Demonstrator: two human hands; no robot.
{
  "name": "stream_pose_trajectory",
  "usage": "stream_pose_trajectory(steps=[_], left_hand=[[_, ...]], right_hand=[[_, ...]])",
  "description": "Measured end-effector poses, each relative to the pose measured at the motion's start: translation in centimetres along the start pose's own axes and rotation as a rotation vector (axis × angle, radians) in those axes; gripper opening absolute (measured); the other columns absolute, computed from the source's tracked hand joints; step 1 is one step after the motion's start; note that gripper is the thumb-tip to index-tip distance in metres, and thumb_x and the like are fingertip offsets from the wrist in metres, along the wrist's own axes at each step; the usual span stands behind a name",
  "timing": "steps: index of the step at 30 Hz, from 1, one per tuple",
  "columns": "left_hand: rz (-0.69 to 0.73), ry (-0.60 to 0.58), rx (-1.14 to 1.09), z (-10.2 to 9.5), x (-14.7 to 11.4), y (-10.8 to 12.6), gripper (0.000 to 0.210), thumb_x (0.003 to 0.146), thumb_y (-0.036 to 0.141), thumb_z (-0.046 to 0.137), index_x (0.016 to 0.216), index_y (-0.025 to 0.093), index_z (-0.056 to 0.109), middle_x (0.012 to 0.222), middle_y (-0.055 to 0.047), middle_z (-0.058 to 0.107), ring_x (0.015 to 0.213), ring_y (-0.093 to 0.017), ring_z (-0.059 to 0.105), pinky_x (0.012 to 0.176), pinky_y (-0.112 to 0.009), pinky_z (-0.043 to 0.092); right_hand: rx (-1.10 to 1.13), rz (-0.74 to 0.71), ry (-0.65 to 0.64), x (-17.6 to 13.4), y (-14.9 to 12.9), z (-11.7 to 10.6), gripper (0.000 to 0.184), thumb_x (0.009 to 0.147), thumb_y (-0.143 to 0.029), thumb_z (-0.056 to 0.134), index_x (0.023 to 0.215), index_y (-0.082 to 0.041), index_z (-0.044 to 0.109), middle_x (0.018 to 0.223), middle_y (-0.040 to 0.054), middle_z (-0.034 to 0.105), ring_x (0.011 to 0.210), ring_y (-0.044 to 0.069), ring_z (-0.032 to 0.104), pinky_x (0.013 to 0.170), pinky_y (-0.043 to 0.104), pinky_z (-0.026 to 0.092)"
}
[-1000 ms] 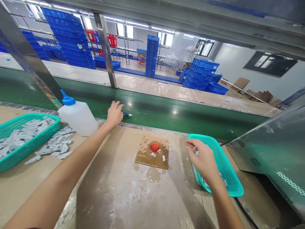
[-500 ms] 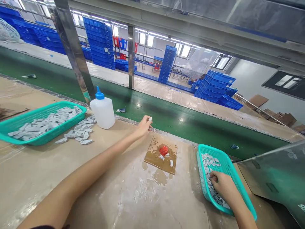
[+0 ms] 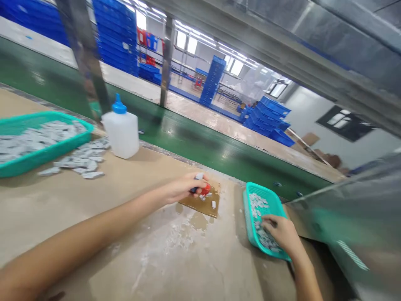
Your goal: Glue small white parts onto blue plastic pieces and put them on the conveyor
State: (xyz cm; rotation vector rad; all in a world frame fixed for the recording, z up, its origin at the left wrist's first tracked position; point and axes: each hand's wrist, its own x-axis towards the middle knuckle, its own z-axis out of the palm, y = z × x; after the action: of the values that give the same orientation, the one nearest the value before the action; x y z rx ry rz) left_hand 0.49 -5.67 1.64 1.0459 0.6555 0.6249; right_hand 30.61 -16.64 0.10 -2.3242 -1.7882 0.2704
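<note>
The two hands are well apart. The left hand (image 3: 184, 188) is closed around a small dark-and-white piece (image 3: 199, 176), just beside a round red object (image 3: 206, 190) on a wet brown square board (image 3: 198, 205); contact is unclear. The right hand (image 3: 282, 232) reaches into a turquoise perforated plastic basket (image 3: 249, 221), fingers bent over small white pieces (image 3: 258, 203); whether it grips one cannot be told.

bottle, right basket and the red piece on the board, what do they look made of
Bottle: probably plastic, milky and translucent, with an opaque bright blue nozzle.
Right basket: likely moulded plastic; even turquoise colour and perforated walls suggest it.
Red piece: perhaps plastic, bright and slightly shiny, but too small and partly hidden to be sure.
</note>
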Motion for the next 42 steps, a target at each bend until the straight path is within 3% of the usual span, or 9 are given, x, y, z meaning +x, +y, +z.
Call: stream_pose_trajectory(steps=[8,12,16,20,24,27,34,39,42], left_hand=[[-0.015,-0.04,0.306,0.6,0.0,-0.7,0.021,0.061,0.03,0.059,0.075,0.018,0.05,0.072,0.003,0.049,0.05,-0.005,0.036,0.047,-0.019,0.03],[-0.019,0.005,0.323,1.2,-0.2,-1.0,0.02,0.06,0.029,0.06,0.076,0.019,0.051,0.062,0.006,0.047,0.047,-0.005,0.035,0.045,-0.019,0.028],[-0.038,-0.072,0.182,2.7,-0.7,-1.8,0.022,0.064,0.03,0.062,0.079,0.017,0.057,0.053,0.005,0.048,0.046,-0.007,0.039,0.046,-0.019,0.031],[-0.172,-0.199,-0.154,3.9,-1.6,-2.3,0.022,0.06,0.032,0.068,0.066,0.014,0.057,0.054,0.003,0.05,0.048,-0.006,0.042,0.046,-0.019,0.032],[-0.151,-0.158,-0.306,3.8,-2.1,-1.8,0.02,0.055,0.025,0.073,0.064,0.014,0.059,0.06,0.003,0.053,0.055,-0.006,0.046,0.055,-0.019,0.04],[-0.037,-0.089,-0.14,3.1,-1.9,-0.9,0.016,0.057,0.026,0.071,0.064,0.015,0.062,0.058,0.003,0.054,0.052,-0.007,0.046,0.052,-0.02,0.039],[0.23,0.005,0.358,1.3,-0.8,0.3,0.007,0.055,0.02,0.068,0.06,0.017,0.064,0.059,0.002,0.061,0.06,-0.014,0.055,0.06,-0.025,0.043],[0.196,0.026,0.334,0.0,0.6,-0.2,0.008,0.059,0.022,0.066,0.063,0.016,0.062,0.059,0.002,0.058,0.058,-0.011,0.053,0.061,-0.026,0.043],[0.092,0.16,0.055,-1.1,1.7,-0.6,0.009,0.073,0.023,0.056,0.07,0.015,0.059,0.066,0.001,0.057,0.06,-0.009,0.053,0.063,-0.025,0.044]], right_hand=[[0.113,0.019,0.243,0.1,-1.3,-0.8,0.018,0.07,-0.018,0.052,0.074,-0.019,0.07,0.082,0.0053,0.071,0.08,0.023,0.066,0.077,0.035,0.05],[0.472,-0.032,0.436,-0.2,-3.6,0.1,0.016,0.07,-0.027,0.058,0.076,-0.018,0.069,0.082,0.0066,0.071,0.076,0.024,0.067,0.075,0.039,0.054],[0.771,-0.275,0.479,-1.7,-8.8,1.8,0.017,0.073,-0.023,0.06,0.087,-0.017,0.068,0.082,0.0056,0.071,0.078,0.022,0.068,0.072,0.035,0.057],[0.719,-0.619,0.53,-3.2,-13.7,3.4,0.026,0.081,-0.014,0.054,0.104,-0.023,0.062,0.094,0.003,0.07,0.082,0.019,0.067,0.087,0.04,0.051],[0.647,-0.825,0.655,-3.1,-15.2,3.5,0.039,0.082,-0.008,0.051,0.116,-0.027,0.053,0.109,0.0037,0.064,0.095,0.02,0.063,0.093,0.045,0.047],[0.588,-0.778,0.632,-2.6,-14.8,2.7,0.03,0.081,-0.009,0.053,0.105,-0.026,0.061,0.118,0.0061,0.057,0.1,0.021,0.06,0.083,0.039,0.053],[0.379,-0.792,0.499,-1.3,-14.2,0.9,0.018,0.08,-0.01,0.053,0.083,-0.022,0.066,0.084,0.0038,0.067,0.078,0.015,0.064,0.07,0.028,0.054],[0.406,-0.769,0.42,0.7,-14.9,2.0,0.013,0.079,-0.012,0.053,0.078,-0.019,0.063,0.078,0.0039,0.067,0.074,0.014,0.062,0.067,0.026,0.052],[0.42,-0.636,0.402,2.6,-14.8,3.4,0.012,0.078,-0.013,0.051,0.075,-0.017,0.062,0.076,0.0044,0.066,0.068,0.014,0.061,0.061,0.025,0.051]])
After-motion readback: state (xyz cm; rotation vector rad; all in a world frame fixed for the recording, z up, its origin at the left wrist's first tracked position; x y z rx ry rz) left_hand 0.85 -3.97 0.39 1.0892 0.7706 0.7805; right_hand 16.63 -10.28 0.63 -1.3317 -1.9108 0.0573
